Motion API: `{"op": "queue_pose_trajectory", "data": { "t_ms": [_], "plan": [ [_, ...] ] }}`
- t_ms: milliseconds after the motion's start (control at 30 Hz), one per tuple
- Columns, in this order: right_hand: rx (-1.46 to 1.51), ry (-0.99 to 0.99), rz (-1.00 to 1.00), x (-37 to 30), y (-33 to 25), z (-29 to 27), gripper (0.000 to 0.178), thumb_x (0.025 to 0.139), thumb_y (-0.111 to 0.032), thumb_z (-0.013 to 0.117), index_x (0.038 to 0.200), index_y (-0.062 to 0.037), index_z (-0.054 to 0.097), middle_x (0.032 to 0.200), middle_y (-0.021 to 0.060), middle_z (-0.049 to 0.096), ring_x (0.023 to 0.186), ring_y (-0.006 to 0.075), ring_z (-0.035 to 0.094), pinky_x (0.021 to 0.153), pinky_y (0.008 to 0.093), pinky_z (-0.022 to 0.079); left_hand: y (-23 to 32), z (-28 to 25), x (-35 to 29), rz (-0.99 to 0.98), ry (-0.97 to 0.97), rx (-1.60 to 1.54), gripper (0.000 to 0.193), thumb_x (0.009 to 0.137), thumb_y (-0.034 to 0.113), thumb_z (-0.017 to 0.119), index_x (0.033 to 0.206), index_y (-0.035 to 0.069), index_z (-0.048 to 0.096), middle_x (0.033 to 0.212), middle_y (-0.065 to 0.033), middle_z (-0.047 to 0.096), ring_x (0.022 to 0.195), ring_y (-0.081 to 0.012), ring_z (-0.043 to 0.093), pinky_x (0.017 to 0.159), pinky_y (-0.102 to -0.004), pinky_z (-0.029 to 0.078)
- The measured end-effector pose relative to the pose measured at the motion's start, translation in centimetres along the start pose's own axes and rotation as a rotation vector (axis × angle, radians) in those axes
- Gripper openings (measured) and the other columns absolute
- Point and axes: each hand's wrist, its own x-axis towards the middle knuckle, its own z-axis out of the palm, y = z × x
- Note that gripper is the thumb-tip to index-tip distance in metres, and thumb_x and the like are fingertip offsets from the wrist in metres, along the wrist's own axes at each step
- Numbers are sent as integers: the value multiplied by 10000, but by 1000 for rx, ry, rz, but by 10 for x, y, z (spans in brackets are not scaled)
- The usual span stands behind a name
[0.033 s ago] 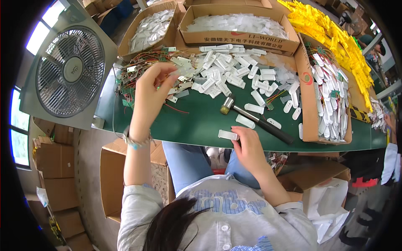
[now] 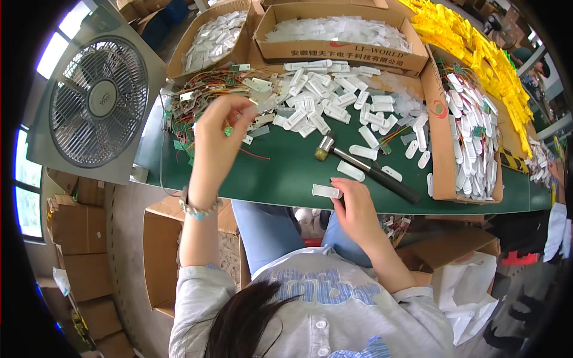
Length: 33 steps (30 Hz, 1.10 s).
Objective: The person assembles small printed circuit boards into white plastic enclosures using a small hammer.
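Note:
My left hand [image 2: 216, 134] is raised over the left part of the table, its fingers pinched together. A small green circuit board [image 2: 228, 130] shows in the gap between thumb and fingers; most of it is hidden. Beside that hand lies a tangle of circuit boards with coloured wires [image 2: 197, 92]. At the table's front edge, my right hand [image 2: 356, 206] grips one end of a white plastic casing [image 2: 326, 191], which lies open side up. Just beyond it are a loose white casing [image 2: 350, 171] and a hammer with a black handle [image 2: 391, 182].
A heap of white casings [image 2: 316, 98] covers the middle of the green table [image 2: 286, 167]. Cardboard boxes of pale plastic parts stand behind, one open box [image 2: 440, 137] of wired casings at right. Yellow parts [image 2: 471, 48] pile beyond it. A fan [image 2: 98, 101] stands left.
My left hand has drawn slightly down, and a green board now shows between its fingers. The clear plastic seen by its fingertips is less visible. My right hand stays on the casing.

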Motion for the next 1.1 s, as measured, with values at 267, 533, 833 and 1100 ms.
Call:
{"op": "queue_pose_trajectory", "data": {
  "t_ms": [267, 533, 833, 1100],
  "plan": [
    [94, -45, 74, -1, 0, -3, 609, 795, 34, 706, 1349, -17, 460, 1264, 170, 581, 1065, 318, 610, 935, 442, 458, -1, 69, -84, 135, -356, -246, 137, 821, -1, 694, 954, 30, 708, 822, -115, 625, 808, -297, 593, 736, -383, 493],
    [75, -36, 18, 1, 3, -5, 517, 778, 49, 687, 1272, -47, 567, 1203, 131, 622, 1032, 317, 606, 917, 435, 466, -2, 93, -105, 50, -396, -129, 169, 810, 12, 723, 975, 14, 687, 897, -101, 621, 828, -267, 618, 734, -366, 508],
    [-84, -70, -114, -4, 4, -2, 371, 726, 39, 667, 1081, -59, 713, 1193, 68, 639, 990, 266, 600, 882, 405, 485, 37, 32, -70, 391, -104, -1, 358, 710, 21, 766, 1052, 52, 664, 1020, -93, 674, 900, -310, 628, 774, -391, 502],
    [-63, -70, -124, 0, -2, 0, 403, 698, 77, 643, 1074, -46, 720, 1182, 83, 657, 985, 280, 600, 864, 412, 486, 81, -61, -58, 1336, 296, -1, 438, 966, 32, 462, 1374, 190, 470, 1103, -19, 579, 1006, -219, 525, 758, -343, 494]
  ]
}}
